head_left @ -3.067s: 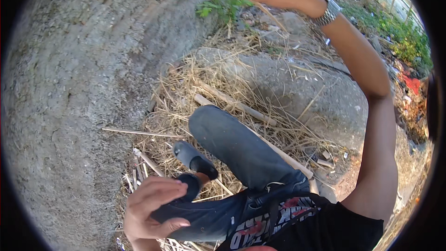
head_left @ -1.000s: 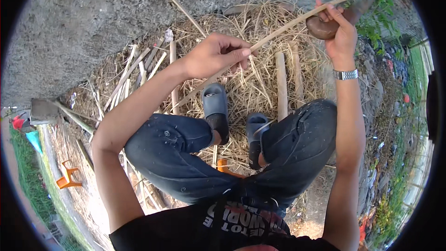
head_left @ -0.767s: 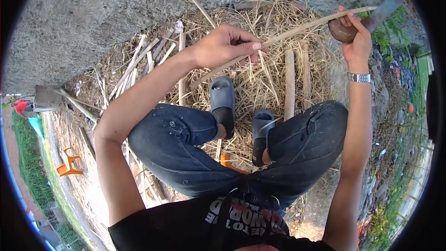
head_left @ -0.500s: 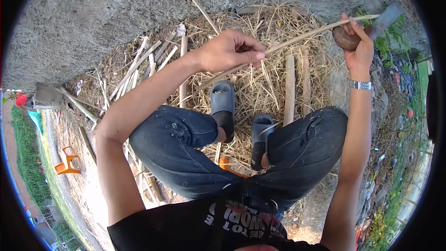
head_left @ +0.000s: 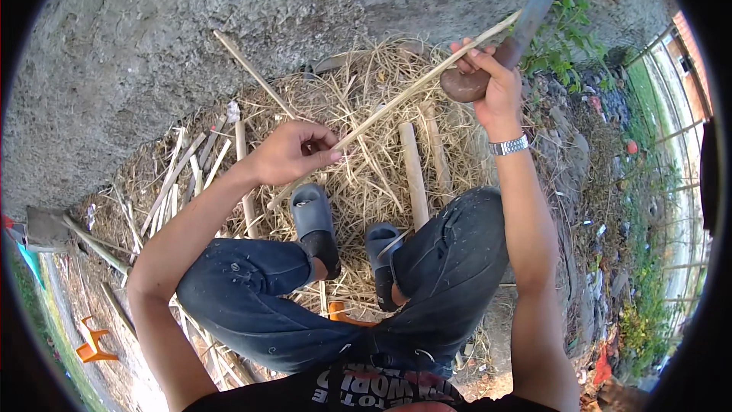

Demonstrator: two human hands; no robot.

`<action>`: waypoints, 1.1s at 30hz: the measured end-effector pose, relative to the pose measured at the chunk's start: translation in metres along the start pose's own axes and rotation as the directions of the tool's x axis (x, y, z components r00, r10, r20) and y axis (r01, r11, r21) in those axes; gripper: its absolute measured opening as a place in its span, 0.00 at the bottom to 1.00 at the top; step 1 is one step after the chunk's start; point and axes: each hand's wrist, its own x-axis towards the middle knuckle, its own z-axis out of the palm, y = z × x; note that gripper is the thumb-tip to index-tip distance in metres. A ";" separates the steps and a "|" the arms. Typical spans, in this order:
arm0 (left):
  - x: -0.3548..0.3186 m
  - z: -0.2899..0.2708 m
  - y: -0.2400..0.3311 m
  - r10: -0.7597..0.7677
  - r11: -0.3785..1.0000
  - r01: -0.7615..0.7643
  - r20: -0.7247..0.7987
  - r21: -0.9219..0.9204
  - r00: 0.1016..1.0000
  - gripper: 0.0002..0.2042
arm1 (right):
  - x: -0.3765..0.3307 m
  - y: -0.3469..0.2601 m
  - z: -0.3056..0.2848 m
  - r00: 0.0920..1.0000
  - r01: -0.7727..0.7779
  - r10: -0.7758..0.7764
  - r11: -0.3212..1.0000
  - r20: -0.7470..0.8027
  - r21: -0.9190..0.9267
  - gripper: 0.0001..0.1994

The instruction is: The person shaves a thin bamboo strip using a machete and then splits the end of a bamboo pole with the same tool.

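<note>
A long, thin, pale strip (head_left: 404,98) that looks like split bamboo slants across in front of me, its far end up at the right. Near its lower end, my left hand (head_left: 288,156) is closed, pinching it between thumb and fingers. My right hand (head_left: 499,91) is closed round a knife (head_left: 537,14) with a curved brown wooden handle and a broad grey blade pointing away from me. The same hand's fingers also steady the strip close to its far end, which lies beside the blade. Part of the handle is hidden by the hand.
Straw-like shavings (head_left: 366,107) cover the ground around my sandals (head_left: 311,210). Several cut sticks (head_left: 164,191) lie at the left, and a thicker pole (head_left: 414,172) lies before my right foot. A rough grey wall (head_left: 191,46) stands ahead. An orange chair (head_left: 95,342) is far left.
The whole view has shifted, so my hands appear farther left. The strip now slants more steeply, and the knife blade points more directly away from me. Both hands keep their hold.
</note>
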 end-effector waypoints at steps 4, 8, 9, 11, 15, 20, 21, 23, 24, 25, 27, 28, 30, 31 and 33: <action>0.002 0.001 0.003 -0.025 1.000 0.025 -0.014 -0.019 1.000 0.11 | -0.004 -0.002 0.005 0.999 0.036 -0.035 0.999 0.034 -0.018 0.12; 0.003 -0.002 0.005 -0.045 0.999 0.044 -0.031 -0.022 0.999 0.12 | -0.006 -0.002 0.008 0.998 0.032 -0.031 0.999 0.052 -0.019 0.12; 0.004 -0.002 0.004 -0.037 0.999 0.036 -0.034 -0.010 0.999 0.12 | -0.005 -0.001 0.005 0.997 0.038 -0.037 0.999 0.065 -0.020 0.12; 0.004 -0.001 0.004 -0.048 0.999 0.047 -0.040 -0.019 0.998 0.12 | -0.006 -0.001 0.007 0.997 0.037 -0.034 0.999 0.069 -0.031 0.11; 0.001 -0.003 0.002 -0.047 0.999 0.046 -0.058 -0.026 0.997 0.11 | -0.008 0.001 0.013 0.996 0.031 -0.025 0.997 0.082 -0.073 0.11; 0.004 -0.001 0.005 -0.051 0.999 0.049 -0.058 -0.021 0.997 0.11 | -0.012 -0.003 0.011 0.996 0.044 -0.038 0.996 0.077 -0.080 0.11; 0.004 -0.001 0.004 -0.049 0.998 0.047 -0.057 -0.039 0.997 0.12 | -0.012 -0.003 0.012 0.996 0.050 -0.042 0.995 0.082 -0.088 0.11; 0.003 -0.001 0.002 -0.044 0.999 0.043 -0.071 -0.018 0.997 0.12 | -0.012 -0.002 0.013 0.996 0.049 -0.042 0.995 0.081 -0.092 0.11; 0.003 -0.001 0.002 -0.040 0.999 0.041 -0.082 0.006 0.996 0.12 | -0.012 -0.002 0.014 0.996 0.049 -0.041 0.994 0.078 -0.095 0.10; 0.003 -0.001 0.002 -0.040 0.999 0.040 -0.083 0.005 0.996 0.12 | -0.012 -0.002 0.013 0.996 0.049 -0.041 0.994 0.079 -0.096 0.10; 0.003 -0.001 0.002 -0.032 0.999 0.035 -0.101 0.027 0.994 0.12 | -0.012 -0.001 0.013 0.997 0.044 -0.037 0.993 0.067 -0.106 0.10; 0.003 -0.001 0.002 -0.031 0.999 0.034 -0.101 0.027 0.994 0.12 | -0.012 -0.001 0.012 0.997 0.045 -0.038 0.993 0.067 -0.106 0.10; 0.003 -0.001 0.002 -0.033 0.999 0.036 -0.110 0.025 0.993 0.12 | -0.012 -0.002 0.010 0.997 0.016 -0.005 0.991 0.082 -0.136 0.11; 0.003 -0.001 0.002 -0.033 0.999 0.036 -0.110 0.025 0.993 0.12 | -0.012 -0.001 0.010 0.997 0.016 -0.005 0.991 0.083 -0.135 0.11; 0.002 -0.001 0.001 -0.033 0.999 0.035 -0.109 0.017 0.993 0.12 | -0.013 -0.001 0.011 0.997 0.022 -0.011 0.991 0.082 -0.133 0.11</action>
